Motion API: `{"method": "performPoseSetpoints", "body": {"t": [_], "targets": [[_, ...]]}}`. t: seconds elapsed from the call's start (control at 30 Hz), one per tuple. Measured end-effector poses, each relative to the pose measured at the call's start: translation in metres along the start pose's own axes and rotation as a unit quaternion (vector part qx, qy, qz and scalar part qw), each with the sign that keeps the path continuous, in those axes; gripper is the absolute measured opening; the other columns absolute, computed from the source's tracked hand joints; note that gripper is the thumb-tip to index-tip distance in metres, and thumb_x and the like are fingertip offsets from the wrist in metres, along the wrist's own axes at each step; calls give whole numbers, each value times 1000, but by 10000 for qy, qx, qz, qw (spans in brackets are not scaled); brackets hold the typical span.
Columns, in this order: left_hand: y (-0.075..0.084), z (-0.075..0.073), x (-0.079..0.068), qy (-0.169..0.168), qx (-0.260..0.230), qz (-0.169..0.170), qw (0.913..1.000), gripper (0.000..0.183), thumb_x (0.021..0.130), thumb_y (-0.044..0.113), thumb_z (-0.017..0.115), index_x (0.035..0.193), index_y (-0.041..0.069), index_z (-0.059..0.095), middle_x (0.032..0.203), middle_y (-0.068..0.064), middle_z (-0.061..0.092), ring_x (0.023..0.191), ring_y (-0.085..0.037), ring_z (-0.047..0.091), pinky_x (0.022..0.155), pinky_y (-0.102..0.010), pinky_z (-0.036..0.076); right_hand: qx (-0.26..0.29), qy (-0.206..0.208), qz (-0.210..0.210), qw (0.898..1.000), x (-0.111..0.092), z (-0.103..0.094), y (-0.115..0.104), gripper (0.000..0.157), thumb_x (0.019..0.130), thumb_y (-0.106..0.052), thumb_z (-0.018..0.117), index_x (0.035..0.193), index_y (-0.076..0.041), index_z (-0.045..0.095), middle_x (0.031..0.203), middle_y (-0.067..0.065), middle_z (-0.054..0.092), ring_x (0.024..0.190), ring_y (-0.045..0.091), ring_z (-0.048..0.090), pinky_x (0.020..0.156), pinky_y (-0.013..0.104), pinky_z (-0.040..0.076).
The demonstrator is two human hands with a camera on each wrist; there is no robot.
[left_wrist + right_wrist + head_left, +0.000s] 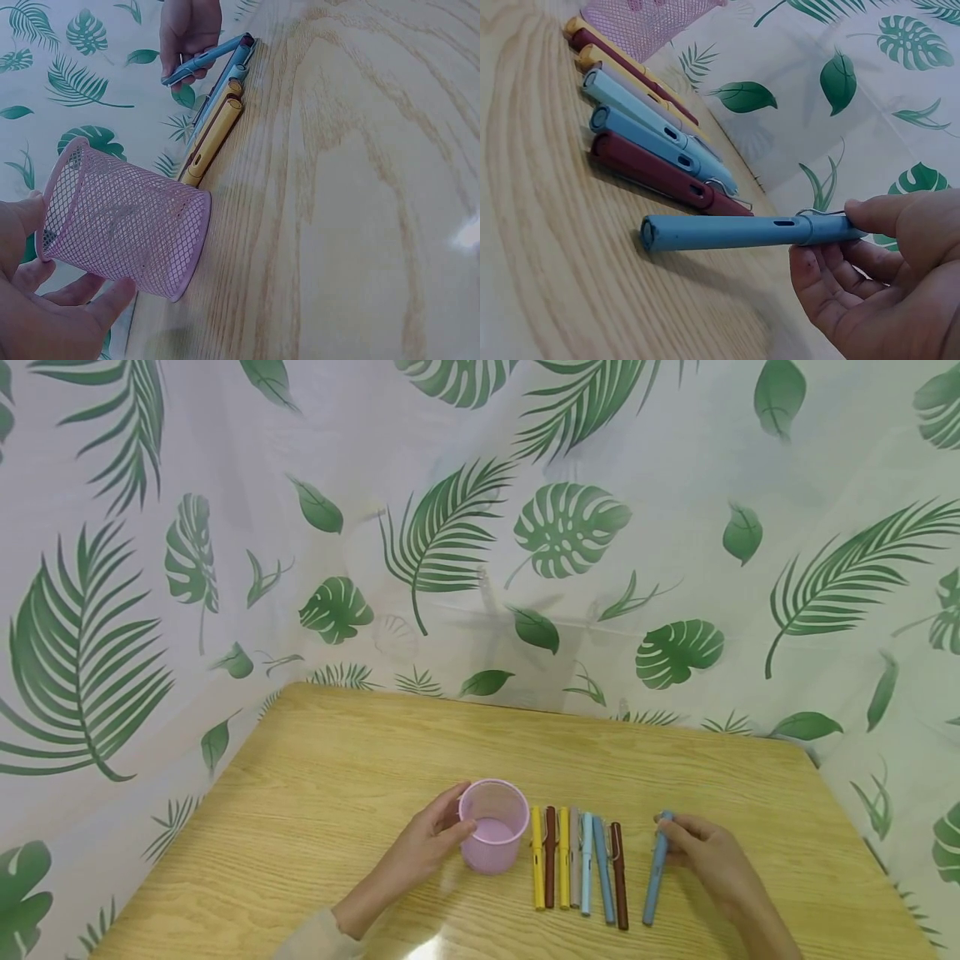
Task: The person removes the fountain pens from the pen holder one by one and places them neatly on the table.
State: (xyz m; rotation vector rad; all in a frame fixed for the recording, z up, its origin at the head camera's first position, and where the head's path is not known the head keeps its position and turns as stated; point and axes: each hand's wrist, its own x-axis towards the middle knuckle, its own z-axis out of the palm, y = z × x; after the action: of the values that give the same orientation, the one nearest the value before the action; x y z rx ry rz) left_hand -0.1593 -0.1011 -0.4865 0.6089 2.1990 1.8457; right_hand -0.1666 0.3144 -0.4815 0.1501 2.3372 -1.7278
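Observation:
A pink mesh pen holder (491,853) stands upright on the table, with no pens visible inside. My left hand (429,841) grips its left side, thumb in front and fingers round the back; the left wrist view shows the fingers (82,296) against the mesh. To the right of the row, my right hand (708,860) pinches a blue pen (735,232) by its clip end, between thumb and fingers. That pen slants, its other end low near the tabletop. Between the holder and this pen lie several capped pens, including a yellow pen (537,868) and a dark red pen (618,877).
The row also has a light blue pen (587,864), a grey pen (575,860) and another blue pen (603,872), side by side. Under everything is a wood-grain table (360,752). A white leaf-patterned curtain (465,635) hangs along its back and left edges.

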Motion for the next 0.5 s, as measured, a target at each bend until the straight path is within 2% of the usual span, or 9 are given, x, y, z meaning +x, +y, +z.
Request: {"method": "performPoseSetpoints", "body": {"t": [0.23, 0.5], "targets": [[-1, 0, 1, 47, 76, 8, 10000, 64, 109, 24, 56, 161, -1, 27, 151, -30, 47, 138, -47, 46, 112, -58, 42, -63, 36, 111, 9999, 5, 5, 5, 64, 108, -27, 58, 146, 21, 37, 117, 15, 64, 97, 19, 66, 86, 28, 59], [0, 1, 1, 88, 66, -19, 9999, 64, 108, 23, 56, 160, -2, 27, 149, -30, 49, 137, -46, 48, 112, -58, 43, -256, 187, 228, 9992, 7, 12, 7, 62, 107, -29, 60, 144, 18, 42, 97, 6, 65, 85, 18, 64, 75, 28, 59]]}}
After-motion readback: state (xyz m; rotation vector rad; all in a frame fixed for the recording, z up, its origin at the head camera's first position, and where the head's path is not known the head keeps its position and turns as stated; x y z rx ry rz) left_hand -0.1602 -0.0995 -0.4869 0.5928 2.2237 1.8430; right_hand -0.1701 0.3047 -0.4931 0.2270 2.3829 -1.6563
